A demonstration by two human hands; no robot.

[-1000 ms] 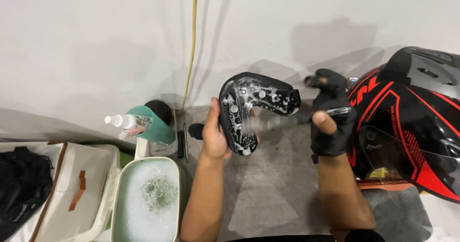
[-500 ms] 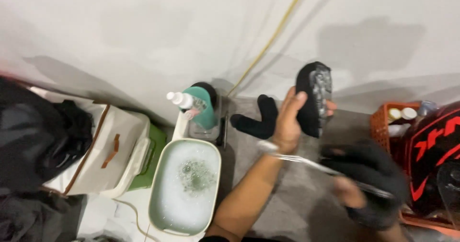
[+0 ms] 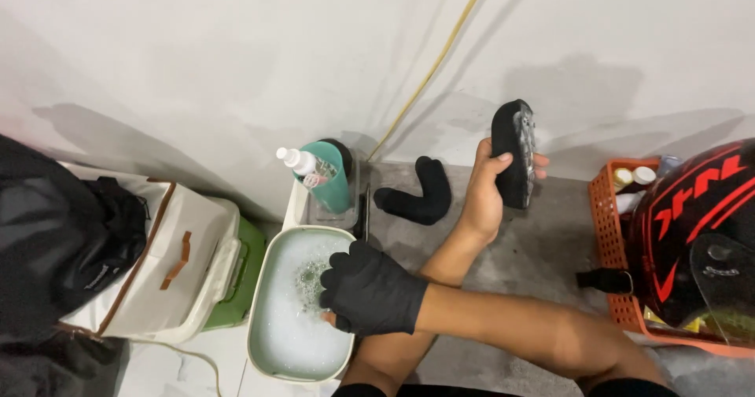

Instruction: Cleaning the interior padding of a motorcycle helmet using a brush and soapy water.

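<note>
Only the head view is given. At the upper right of centre the bare left hand (image 3: 489,189) is closed around a black helmet pad (image 3: 514,155), thumb across its dark fabric back and fingers wrapped behind; the patterned grey-and-white face is turned away to the right. It is held upright and off the floor, which seems to keep it clear of the wet.

The right hand (image 3: 370,291), in a black glove, crosses under the left forearm to the lower centre of the frame. It rests curled at the right rim of a pale green basin (image 3: 263,318) full of white suds; the fingertips dip into the foam, and what they grip, if anything, cannot be told.

A second black curved pad (image 3: 419,192) lies flat on the grey floor just left of the held one, apart from it and near the wall.

Behind the basin, at centre, stands a teal bottle (image 3: 329,178) inside a clear container, with a small white-capped spray bottle (image 3: 297,162) leaning against it; its label is a small pale patch with red marks, too small to make out.

At the right edge a black helmet with red stripes (image 3: 696,224) sits in an orange crate (image 3: 607,232), where small bottles with white and yellow caps show at the top. At the left are a cream bag with brown trim (image 3: 157,271), a green box beneath it, and black cloth (image 3: 55,240). A yellow cord (image 3: 440,55) runs diagonally down the white wall.
</note>
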